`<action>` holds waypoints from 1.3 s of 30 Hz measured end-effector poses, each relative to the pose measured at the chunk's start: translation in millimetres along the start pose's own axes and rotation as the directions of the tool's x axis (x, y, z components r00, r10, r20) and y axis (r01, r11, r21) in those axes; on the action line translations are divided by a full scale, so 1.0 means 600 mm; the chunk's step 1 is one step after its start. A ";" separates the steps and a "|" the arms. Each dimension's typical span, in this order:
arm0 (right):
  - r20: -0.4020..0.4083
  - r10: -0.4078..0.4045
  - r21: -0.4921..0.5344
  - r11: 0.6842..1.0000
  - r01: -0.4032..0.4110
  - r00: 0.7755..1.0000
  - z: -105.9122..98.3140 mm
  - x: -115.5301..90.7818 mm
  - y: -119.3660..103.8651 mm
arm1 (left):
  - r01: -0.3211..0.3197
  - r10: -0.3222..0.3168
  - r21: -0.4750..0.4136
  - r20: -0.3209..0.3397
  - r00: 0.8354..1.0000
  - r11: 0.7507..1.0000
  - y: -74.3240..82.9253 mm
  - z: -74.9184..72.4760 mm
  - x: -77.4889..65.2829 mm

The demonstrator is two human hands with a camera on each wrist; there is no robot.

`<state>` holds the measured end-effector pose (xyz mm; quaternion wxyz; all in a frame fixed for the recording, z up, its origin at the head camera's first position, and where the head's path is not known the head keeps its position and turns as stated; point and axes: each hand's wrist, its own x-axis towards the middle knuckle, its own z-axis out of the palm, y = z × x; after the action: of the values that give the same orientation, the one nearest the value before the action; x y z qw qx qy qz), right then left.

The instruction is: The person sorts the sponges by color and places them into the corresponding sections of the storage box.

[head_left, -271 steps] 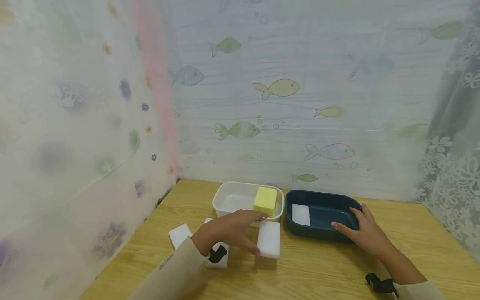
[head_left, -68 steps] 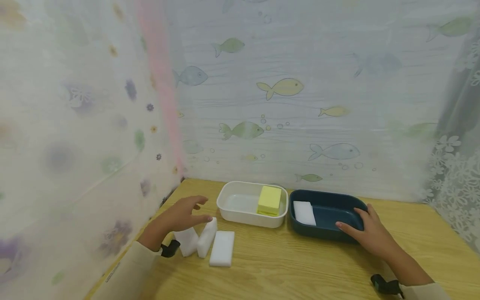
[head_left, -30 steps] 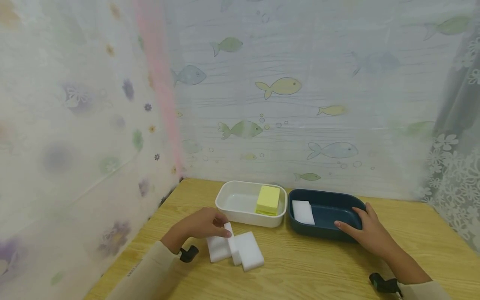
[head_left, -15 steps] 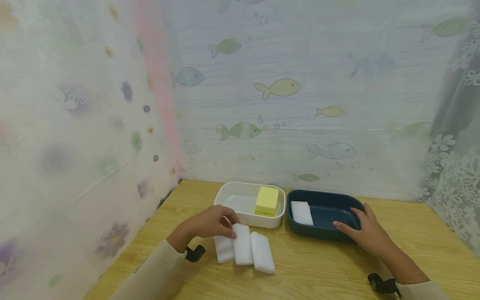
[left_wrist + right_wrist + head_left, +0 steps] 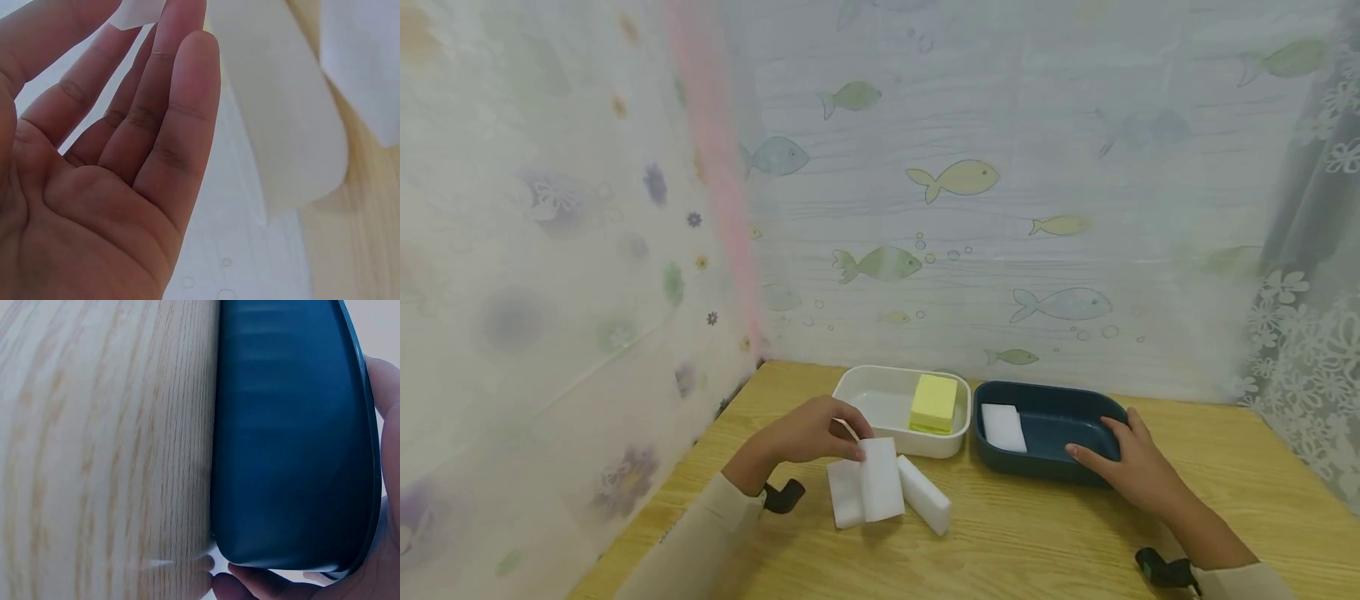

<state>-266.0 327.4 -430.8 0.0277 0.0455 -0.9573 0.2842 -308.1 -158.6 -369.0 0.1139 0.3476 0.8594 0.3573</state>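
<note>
My left hand (image 5: pixel 812 433) pinches a white sponge block (image 5: pixel 882 479) by its upper left edge, thumb in front, holding it up in front of the white basin (image 5: pixel 857 429). Behind its left side a second white sponge (image 5: pixel 846 496) shows partly covered. A third white sponge (image 5: pixel 925 496) lies slanted on the table to the right. In the left wrist view, a white corner (image 5: pixel 136 12) shows between the fingers. At the right end of the navy basin (image 5: pixel 1052 432), my right hand (image 5: pixel 1138 467) grips the rim, thumb over the front side. Another white sponge (image 5: pixel 1003 428) sits inside its left end.
Yellow sponge blocks (image 5: pixel 934 403) stand in the right end of the white basin, which is beside the navy one. Both basins are toward the back of the wooden table (image 5: pixel 1022 542). A fish-print curtain (image 5: pixel 970 267) hangs behind, a flowered one (image 5: pixel 565 333) at left.
My left hand was off the sponges at the left, then took hold of one. All three loose sponges shifted right; the held one has since turned and risen slightly. My right hand stays on the basin.
</note>
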 end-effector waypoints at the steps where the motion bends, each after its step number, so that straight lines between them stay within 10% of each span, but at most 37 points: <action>1: 0.000 0.000 0.001 1.000 0.000 1.000 0.000 0.000 0.000 | 0.000 0.000 0.004 -0.006 1.000 1.000 0.001 -0.002 0.001; 15: 0.001 -0.001 0.001 1.000 0.001 1.000 0.000 -0.001 0.001 | -0.072 0.077 0.063 -0.077 0.994 0.995 0.024 -0.011 0.030; 39: -0.001 0.002 -0.001 1.000 -0.002 1.000 -0.001 0.003 0.002 | -0.154 0.156 0.094 -0.009 0.988 0.984 0.049 0.030 0.097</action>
<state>-267.7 328.7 -430.9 0.0279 0.0446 -0.9575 0.2836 -327.6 -94.6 -358.3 0.0624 0.4152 0.8463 0.3277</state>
